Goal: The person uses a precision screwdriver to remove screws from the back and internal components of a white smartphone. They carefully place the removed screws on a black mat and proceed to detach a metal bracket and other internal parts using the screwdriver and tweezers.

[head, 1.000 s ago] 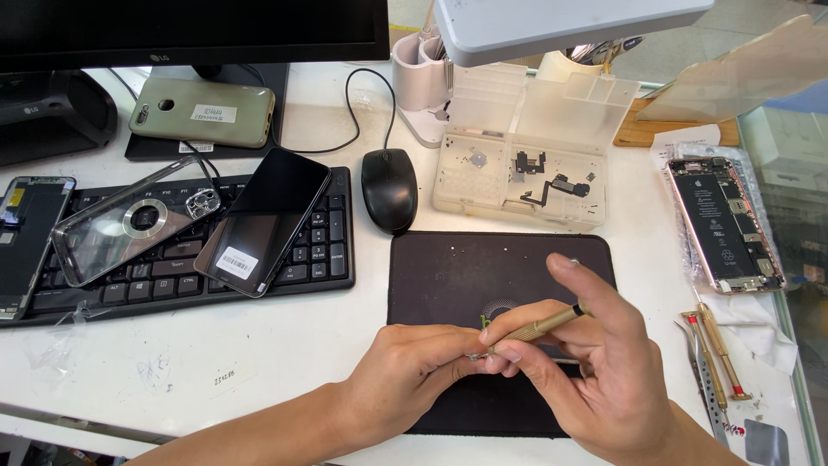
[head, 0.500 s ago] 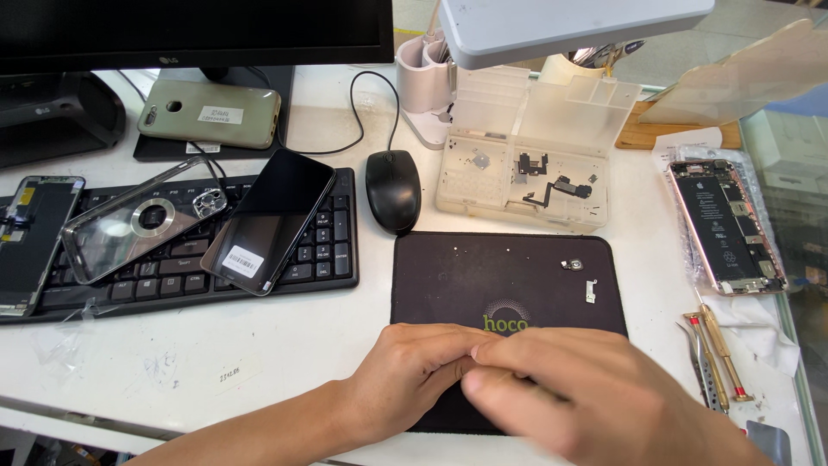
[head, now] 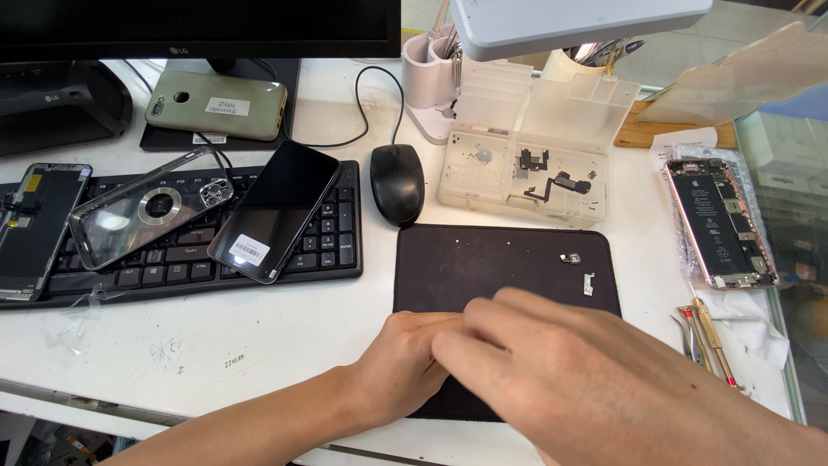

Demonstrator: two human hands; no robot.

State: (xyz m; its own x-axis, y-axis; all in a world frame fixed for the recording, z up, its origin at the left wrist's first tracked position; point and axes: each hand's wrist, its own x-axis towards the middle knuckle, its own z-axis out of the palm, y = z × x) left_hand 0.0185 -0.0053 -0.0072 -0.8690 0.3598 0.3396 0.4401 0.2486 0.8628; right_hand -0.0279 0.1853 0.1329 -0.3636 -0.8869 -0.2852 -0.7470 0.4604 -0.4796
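At the far left of the white worktop (head: 216, 345), a detached phone screen (head: 34, 226) is seen lying over the end of a black keyboard (head: 172, 259). On the keyboard a clear phone case (head: 142, 216) with a ring in its back is laid, and just beside it a dark phone (head: 276, 210) is set at a tilt, face up, with a small white label at its lower end. Behind these, a phone in an olive-green case (head: 216, 105) is placed on the monitor base. A black wired mouse (head: 398, 183) is found to the right of the keyboard. Directly below the mouse lies a dark rectangular work mat (head: 483, 267): matte, near black, with rounded corners, its upper part bare save for two tiny metal parts (head: 580, 267) near its right edge. The left hand (head: 401, 362) is rested on the mat's lower part, fingers curled inward; the right hand (head: 552, 371) is laid over it, blurred, with fingers bent downward. Whether anything is gripped by either hand cannot be told, as the fingertips are covered. Behind the mat a translucent parts tray (head: 526, 164) holding small dark components is noted. At the right, an opened phone (head: 718, 223) with its battery exposed is laid flat, and near it, below, tweezers and slim tools (head: 707, 341) are set on white tissue.
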